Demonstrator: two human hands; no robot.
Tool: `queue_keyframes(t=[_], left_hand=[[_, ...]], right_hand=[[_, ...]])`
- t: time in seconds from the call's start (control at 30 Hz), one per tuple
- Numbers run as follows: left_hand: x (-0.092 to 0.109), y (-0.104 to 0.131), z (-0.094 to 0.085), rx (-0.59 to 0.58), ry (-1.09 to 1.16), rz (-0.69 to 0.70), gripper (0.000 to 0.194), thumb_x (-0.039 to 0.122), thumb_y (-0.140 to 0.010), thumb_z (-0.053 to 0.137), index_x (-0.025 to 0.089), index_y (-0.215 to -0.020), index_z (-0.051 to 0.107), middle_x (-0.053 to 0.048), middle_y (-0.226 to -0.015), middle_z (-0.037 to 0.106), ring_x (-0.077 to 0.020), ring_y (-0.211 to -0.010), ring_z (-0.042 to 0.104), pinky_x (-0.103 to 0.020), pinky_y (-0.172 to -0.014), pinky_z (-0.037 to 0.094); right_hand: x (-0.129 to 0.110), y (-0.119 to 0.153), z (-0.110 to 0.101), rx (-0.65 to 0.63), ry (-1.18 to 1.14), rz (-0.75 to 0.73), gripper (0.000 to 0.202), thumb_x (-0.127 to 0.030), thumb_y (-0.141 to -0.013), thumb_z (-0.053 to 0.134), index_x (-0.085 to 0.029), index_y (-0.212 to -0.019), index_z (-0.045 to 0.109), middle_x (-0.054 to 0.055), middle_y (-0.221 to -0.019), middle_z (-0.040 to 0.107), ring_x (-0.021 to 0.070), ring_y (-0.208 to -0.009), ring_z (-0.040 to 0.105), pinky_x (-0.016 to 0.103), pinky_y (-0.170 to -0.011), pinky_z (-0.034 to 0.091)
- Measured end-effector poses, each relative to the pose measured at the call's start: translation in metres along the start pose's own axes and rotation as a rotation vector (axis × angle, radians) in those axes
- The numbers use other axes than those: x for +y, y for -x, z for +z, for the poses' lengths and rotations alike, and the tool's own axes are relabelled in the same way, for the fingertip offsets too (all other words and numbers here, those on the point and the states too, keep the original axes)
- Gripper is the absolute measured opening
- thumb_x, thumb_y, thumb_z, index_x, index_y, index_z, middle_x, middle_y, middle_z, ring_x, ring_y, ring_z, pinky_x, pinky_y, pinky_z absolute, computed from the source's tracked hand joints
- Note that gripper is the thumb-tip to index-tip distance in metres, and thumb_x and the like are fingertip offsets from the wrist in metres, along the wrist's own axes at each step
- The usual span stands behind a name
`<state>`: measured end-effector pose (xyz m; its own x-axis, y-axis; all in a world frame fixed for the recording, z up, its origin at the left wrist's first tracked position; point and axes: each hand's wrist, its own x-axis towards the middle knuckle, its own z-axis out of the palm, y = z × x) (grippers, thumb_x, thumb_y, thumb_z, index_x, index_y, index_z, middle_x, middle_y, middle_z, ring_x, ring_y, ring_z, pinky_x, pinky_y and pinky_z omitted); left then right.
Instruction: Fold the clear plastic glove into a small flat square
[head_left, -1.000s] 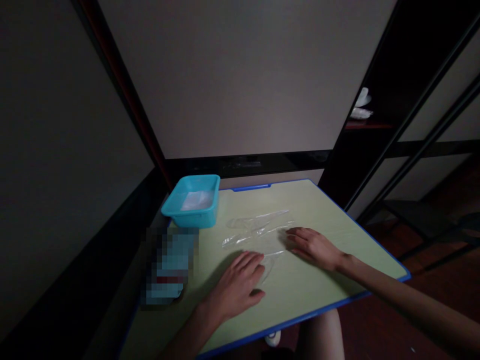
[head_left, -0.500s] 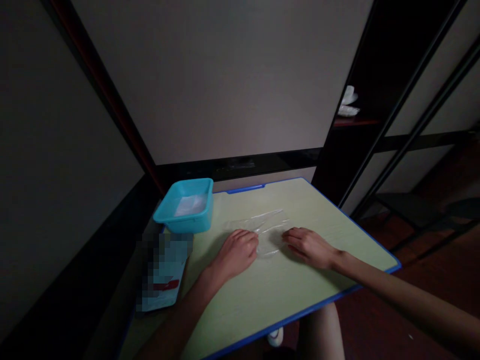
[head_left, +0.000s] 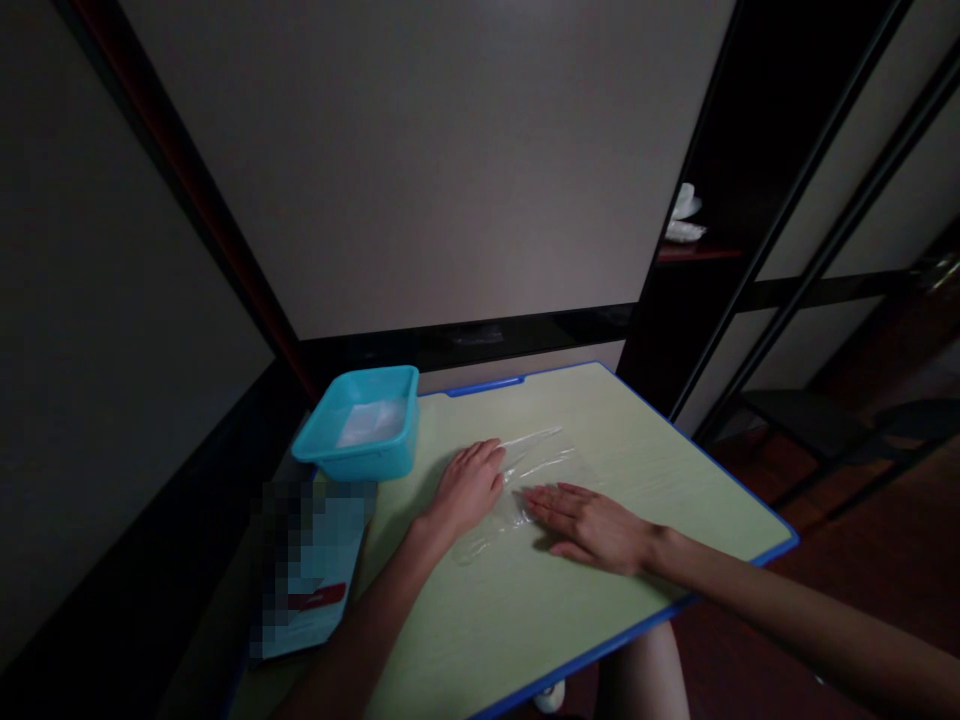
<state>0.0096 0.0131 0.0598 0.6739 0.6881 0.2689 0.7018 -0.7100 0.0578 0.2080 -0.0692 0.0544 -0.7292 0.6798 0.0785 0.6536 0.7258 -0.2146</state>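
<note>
Fingers of L hand (head_left: 469,490): bent, close tog., tips over film's L part; can't tell if they grip or just press. R hand (head_left: 592,530): laid fairly flat, fingers extended w/ narrow gaps, thumb a bit apart, nothing seen clasped; fingertips at film's near side.

Clear film (head_left: 551,462) on the board (head_left: 660,470), to R of the turquoise tub (head_left: 367,462) and on person's side of it. From L fingers, film spreads R, w/ a tail toward person; from R fingertips it runs L and away, toward tub's side. Long axis approx. diagonal: near end tub-side, far end farther R of tub; outline faint, so axis uncertain. Both hands at film, neither clearly nearer; L hand nearer tub.

Film looks thin, see-thru, creased, w/ bright glints along folds; edges hard to trace.

Also: whitish sheet (head_left: 371,422) inside tub; pale-blue item (head_left: 326,545), partly pixelated, just person's side of tub.
</note>
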Motion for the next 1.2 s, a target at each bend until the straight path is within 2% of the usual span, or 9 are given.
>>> queue_keyframes(t=[0.17,0.33,0.43,0.53,0.67,0.8,0.93,1.07,1.2], left_hand=[[0.025,0.037,0.002,-0.034,0.069,0.009,0.045,0.021,-0.082,0.036,0.012,-0.125,0.036,-0.009,-0.136,0.033,-0.0169,-0.125,0.029,-0.031,-0.102,0.028],[0.04,0.059,0.018,-0.096,0.038,0.05,0.059,0.032,-0.082,0.039,0.008,-0.132,0.02,-0.012,-0.141,0.017,-0.0199,-0.129,0.014,-0.035,-0.104,0.024],[0.038,0.063,0.025,-0.123,0.017,0.06,0.062,0.039,-0.082,0.039,0.009,-0.132,0.019,-0.013,-0.14,0.017,-0.0215,-0.129,0.014,-0.037,-0.103,0.025],[0.035,0.065,0.022,-0.088,0.003,0.066,0.061,0.04,-0.083,0.037,0.011,-0.133,0.017,-0.011,-0.141,0.015,-0.0211,-0.129,0.012,-0.038,-0.104,0.024],[0.035,0.073,0.01,-0.112,0.012,0.026,0.062,0.041,-0.082,0.039,0.013,-0.133,0.019,-0.01,-0.14,0.018,-0.021,-0.128,0.016,-0.038,-0.104,0.025],[0.035,0.079,0.0,-0.191,0.017,-0.048,0.06,0.037,-0.081,0.041,0.012,-0.132,0.022,-0.011,-0.136,0.031,-0.0211,-0.126,0.026,-0.038,-0.103,0.024],[0.022,0.071,-0.004,-0.218,0.006,-0.075,0.052,0.03,-0.083,0.038,0.013,-0.13,0.026,-0.009,-0.134,0.035,-0.021,-0.126,0.026,-0.042,-0.103,0.021],[-0.002,0.056,-0.002,-0.246,-0.029,-0.059,0.048,0.025,-0.084,0.035,0.013,-0.13,0.028,-0.008,-0.133,0.037,-0.0215,-0.125,0.027,-0.043,-0.104,0.017],[-0.024,0.04,0.0,-0.283,-0.03,-0.019,0.048,0.018,-0.083,0.032,0.014,-0.13,0.027,-0.008,-0.133,0.038,-0.0204,-0.125,0.027,-0.043,-0.104,0.015]], right_hand=[[0.002,-0.005,0.01,-0.031,-0.037,-0.016,0.062,-0.045,-0.086,0.034,-0.013,-0.136,0.017,0.013,-0.138,0.02,0.0201,-0.127,0.019,0.041,-0.105,0.014],[0.005,-0.001,0.022,-0.102,-0.026,0.011,0.072,-0.053,-0.084,0.031,-0.011,-0.136,0.005,0.016,-0.139,0.012,0.0218,-0.129,0.009,0.044,-0.105,0.009],[0.006,0.002,0.024,-0.102,-0.016,0.023,0.075,-0.055,-0.083,0.03,-0.012,-0.136,0.0,0.015,-0.14,0.007,0.0222,-0.129,0.006,0.044,-0.104,0.009],[0.012,0.007,0.019,-0.053,0.0,0.058,0.074,-0.054,-0.084,0.031,-0.013,-0.137,0.0,0.013,-0.141,0.006,0.0226,-0.129,0.007,0.043,-0.104,0.011],[0.032,0.022,0.01,0.023,0.022,0.19,0.067,-0.049,-0.085,0.032,-0.014,-0.137,0.007,0.012,-0.14,0.016,0.0227,-0.128,0.014,0.043,-0.104,0.017],[0.043,0.039,0.004,0.006,0.032,0.247,0.06,-0.047,-0.086,0.032,-0.015,-0.135,0.02,0.012,-0.136,0.029,0.0225,-0.126,0.022,0.043,-0.104,0.018],[0.026,0.046,0.001,-0.037,0.029,0.173,0.056,-0.045,-0.086,0.033,-0.016,-0.134,0.025,0.011,-0.133,0.035,0.0217,-0.126,0.022,0.044,-0.105,0.012],[-0.006,0.044,0.001,-0.069,-0.039,0.112,0.058,-0.044,-0.086,0.035,-0.017,-0.135,0.021,0.011,-0.133,0.035,0.0223,-0.126,0.021,0.047,-0.105,0.005],[-0.044,0.037,0.003,-0.095,-0.143,0.136,0.063,-0.044,-0.084,0.038,-0.017,-0.136,0.014,0.012,-0.135,0.032,0.0251,-0.128,0.016,0.051,-0.103,-0.001]])
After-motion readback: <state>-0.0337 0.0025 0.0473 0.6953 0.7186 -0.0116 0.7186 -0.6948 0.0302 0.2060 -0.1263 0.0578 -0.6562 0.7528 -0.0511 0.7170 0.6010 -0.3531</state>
